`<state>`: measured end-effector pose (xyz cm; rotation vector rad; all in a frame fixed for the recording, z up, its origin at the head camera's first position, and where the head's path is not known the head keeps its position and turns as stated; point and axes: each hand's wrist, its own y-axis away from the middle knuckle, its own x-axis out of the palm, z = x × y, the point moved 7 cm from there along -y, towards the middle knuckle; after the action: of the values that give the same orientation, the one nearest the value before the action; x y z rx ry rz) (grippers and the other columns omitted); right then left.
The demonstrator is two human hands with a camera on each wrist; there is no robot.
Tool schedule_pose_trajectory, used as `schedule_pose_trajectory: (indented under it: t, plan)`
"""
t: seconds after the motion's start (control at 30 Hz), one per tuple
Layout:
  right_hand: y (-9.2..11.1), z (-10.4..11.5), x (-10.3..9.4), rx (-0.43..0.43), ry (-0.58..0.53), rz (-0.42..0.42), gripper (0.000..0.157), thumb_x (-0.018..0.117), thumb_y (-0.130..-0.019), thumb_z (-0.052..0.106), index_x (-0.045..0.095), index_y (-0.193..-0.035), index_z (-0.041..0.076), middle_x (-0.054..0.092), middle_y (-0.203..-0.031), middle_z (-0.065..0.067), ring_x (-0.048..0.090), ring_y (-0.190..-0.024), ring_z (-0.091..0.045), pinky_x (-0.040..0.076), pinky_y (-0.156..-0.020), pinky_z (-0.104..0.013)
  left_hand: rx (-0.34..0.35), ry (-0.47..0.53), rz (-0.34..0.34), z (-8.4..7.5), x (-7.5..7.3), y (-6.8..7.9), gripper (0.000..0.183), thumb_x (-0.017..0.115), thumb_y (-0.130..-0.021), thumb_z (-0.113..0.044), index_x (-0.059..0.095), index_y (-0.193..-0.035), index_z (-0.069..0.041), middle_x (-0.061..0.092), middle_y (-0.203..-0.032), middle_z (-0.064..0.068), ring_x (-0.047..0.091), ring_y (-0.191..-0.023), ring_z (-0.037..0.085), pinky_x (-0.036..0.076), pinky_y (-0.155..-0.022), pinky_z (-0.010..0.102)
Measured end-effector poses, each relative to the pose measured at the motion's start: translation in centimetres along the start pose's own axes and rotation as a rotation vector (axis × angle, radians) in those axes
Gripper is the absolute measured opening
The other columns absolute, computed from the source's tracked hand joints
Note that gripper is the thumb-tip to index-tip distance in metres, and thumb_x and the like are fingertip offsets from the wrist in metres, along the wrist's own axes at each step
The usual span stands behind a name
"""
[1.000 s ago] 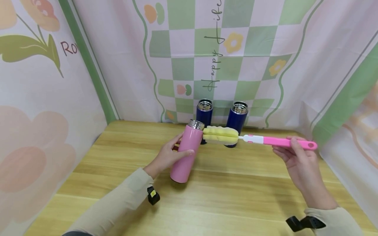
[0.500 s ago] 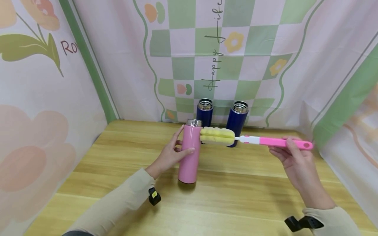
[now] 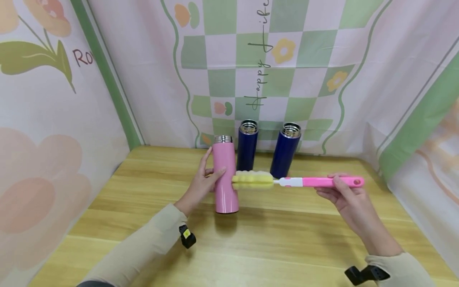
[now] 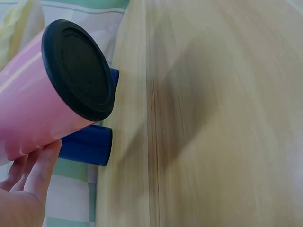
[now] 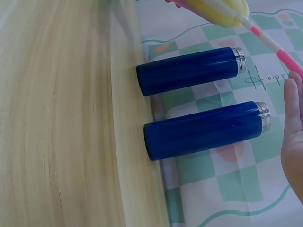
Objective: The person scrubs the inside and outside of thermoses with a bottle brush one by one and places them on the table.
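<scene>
My left hand (image 3: 201,183) grips a pink vacuum flask (image 3: 225,195) round its side, its steel mouth uncovered at the top. In the left wrist view the flask's black base (image 4: 78,71) shows, raised over the table with a shadow below. My right hand (image 3: 353,205) holds a bottle brush (image 3: 322,182) by its pink handle, thumb on top. The brush lies level, pointing left, and its yellow sponge head (image 3: 254,180) is right at the flask's side. In the right wrist view, only part of the right hand (image 5: 294,137) shows at the edge.
Two dark blue flasks without lids, a left one (image 3: 247,147) and a right one (image 3: 285,151), stand upright at the back of the wooden table (image 3: 272,247). Behind them hangs a checked, flowered cloth (image 3: 251,52). Cloth also closes off both sides.
The pink flask has moved left and away from me, going from tilted to nearly upright. The brush has shifted left and lower, its sponge sliding from near the flask's neck down its side.
</scene>
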<state>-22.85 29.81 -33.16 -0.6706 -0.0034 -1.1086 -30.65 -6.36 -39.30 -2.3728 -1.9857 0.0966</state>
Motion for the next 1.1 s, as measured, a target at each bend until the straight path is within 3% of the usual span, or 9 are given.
schedule_pose_trajectory:
  t: [0.37, 0.53, 0.77, 0.97, 1.1]
  plan:
    - [0.2, -0.3, 0.1, 0.045, -0.012, 0.083, 0.038, 0.025, -0.105, -0.010, 0.060, -0.120, -0.010, 0.067, -0.112, -0.021, 0.070, -0.101, -0.031, 0.053, -0.089, -0.038, -0.001, 0.102, -0.018, 0.1, -0.8, 0.1, 0.068, 0.059, -0.098, -0.050, 0.018, -0.151, -0.059, 0.061, -0.126, 0.019, 0.067, -0.103, 0.034, 0.058, -0.076, 0.049]
    - [0.2, -0.3, 0.1, 0.030, -0.034, 0.106, 0.037, 0.022, -0.105, -0.011, 0.056, -0.121, -0.014, 0.066, -0.113, -0.023, 0.069, -0.102, -0.033, 0.053, -0.090, -0.039, 0.005, 0.112, 0.001, -0.1, -0.7, 0.1, 0.069, 0.056, -0.100, -0.051, 0.015, -0.155, -0.053, 0.061, -0.129, 0.020, 0.065, -0.106, 0.036, 0.056, -0.079, 0.051]
    - [0.0, -0.3, 0.0, 0.037, 0.020, 0.050, 0.038, 0.026, -0.107, -0.006, 0.062, -0.119, -0.005, 0.068, -0.112, -0.018, 0.070, -0.101, -0.029, 0.053, -0.089, -0.036, -0.023, 0.106, 0.047, 0.2, -0.1, 0.4, 0.068, 0.053, -0.100, -0.054, 0.014, -0.156, -0.050, 0.051, -0.138, 0.020, 0.062, -0.112, 0.036, 0.054, -0.086, 0.054]
    - [-0.3, -0.2, -0.1, -0.010, -0.061, 0.008, 0.035, 0.026, -0.106, -0.007, 0.058, -0.119, -0.011, 0.067, -0.112, -0.023, 0.070, -0.102, -0.031, 0.053, -0.090, -0.037, -0.017, 0.087, 0.089, 0.3, 0.5, 0.7, 0.067, 0.049, -0.102, -0.052, 0.013, -0.158, -0.045, 0.044, -0.143, 0.022, 0.062, -0.113, 0.037, 0.054, -0.086, 0.054]
    - [-0.4, -0.2, -0.4, -0.037, -0.074, -0.035, 0.033, 0.028, -0.106, -0.006, 0.058, -0.118, -0.011, 0.067, -0.110, -0.023, 0.070, -0.101, -0.031, 0.054, -0.089, -0.037, -0.022, 0.090, 0.122, 0.4, 0.8, 0.9, 0.067, 0.050, -0.103, -0.049, 0.012, -0.158, -0.046, 0.047, -0.140, 0.023, 0.062, -0.111, 0.036, 0.054, -0.085, 0.054]
